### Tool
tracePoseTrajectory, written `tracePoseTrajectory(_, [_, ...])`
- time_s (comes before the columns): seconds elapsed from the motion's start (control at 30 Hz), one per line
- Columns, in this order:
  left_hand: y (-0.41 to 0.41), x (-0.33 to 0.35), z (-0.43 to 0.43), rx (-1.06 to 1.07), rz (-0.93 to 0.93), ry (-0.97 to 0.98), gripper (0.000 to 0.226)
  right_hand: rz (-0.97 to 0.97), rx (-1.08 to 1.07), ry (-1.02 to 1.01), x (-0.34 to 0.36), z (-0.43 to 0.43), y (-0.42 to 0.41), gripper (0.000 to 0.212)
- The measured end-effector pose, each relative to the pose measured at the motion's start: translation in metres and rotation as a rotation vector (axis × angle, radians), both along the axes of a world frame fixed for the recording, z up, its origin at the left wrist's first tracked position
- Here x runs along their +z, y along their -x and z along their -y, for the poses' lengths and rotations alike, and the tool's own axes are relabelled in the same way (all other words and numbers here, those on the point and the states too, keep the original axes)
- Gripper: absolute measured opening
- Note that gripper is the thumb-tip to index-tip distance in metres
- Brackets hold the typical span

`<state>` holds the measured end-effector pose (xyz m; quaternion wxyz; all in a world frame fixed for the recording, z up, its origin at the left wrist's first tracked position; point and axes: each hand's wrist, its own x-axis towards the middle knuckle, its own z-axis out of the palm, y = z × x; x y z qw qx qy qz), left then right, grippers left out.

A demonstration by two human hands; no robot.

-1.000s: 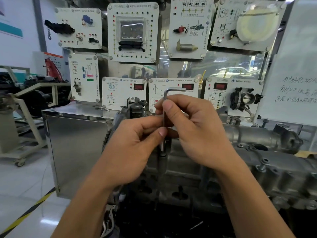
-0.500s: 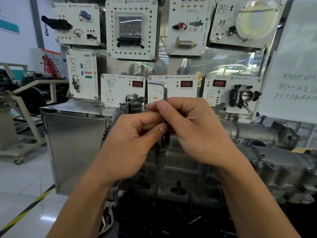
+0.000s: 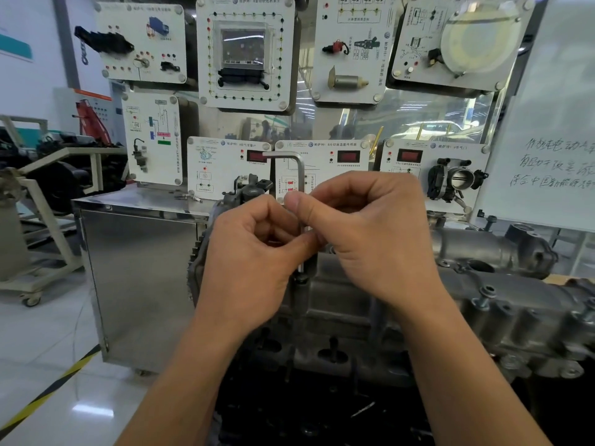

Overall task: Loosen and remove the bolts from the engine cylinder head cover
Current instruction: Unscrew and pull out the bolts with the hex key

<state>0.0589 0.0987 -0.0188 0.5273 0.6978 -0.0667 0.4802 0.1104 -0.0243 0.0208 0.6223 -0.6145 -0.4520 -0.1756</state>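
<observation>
At far left, background only: steel cabinet, beside the engine, no part in the work.

Left of centre: left hand, fingers curled, thumb and forefinger pinching the upright shaft of the hex key. The short arm of the key points left at the top.

Centre: bolt under the key tip, at the left end of the cylinder head cover; head stands slightly proud. Judged: being spun out, not yet lifted free.

Right of centre: right hand, fingers clamped on the same shaft, just above the left thumb.

Right: raised bolt on the near edge of the cover, shank showing; second raised bolt at the frame edge. Judged: both loosened, not removed.

Status: cover in place; no bolt seen lying free. Far edge hidden, so the remaining count cannot be told.
</observation>
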Motion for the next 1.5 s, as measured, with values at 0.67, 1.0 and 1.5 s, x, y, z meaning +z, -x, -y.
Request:
tracePoseTrajectory(0.67, [0.014,0.006,-0.011,-0.252,-0.127,-0.253,0.024,0.06,-0.007,0.132,-0.001,0.002,-0.001,0.014])
tracePoseTrajectory(1.0, [0.013,0.005,-0.012,-0.247,-0.154,-0.233,0.021,0.067,0.11,0.277,0.002,0.005,-0.007,0.028])
tracePoseTrajectory(1.5, [0.013,0.004,-0.013,-0.27,-0.158,-0.24,0.022,0.04,0.079,0.315,0.001,0.003,-0.003,0.027])
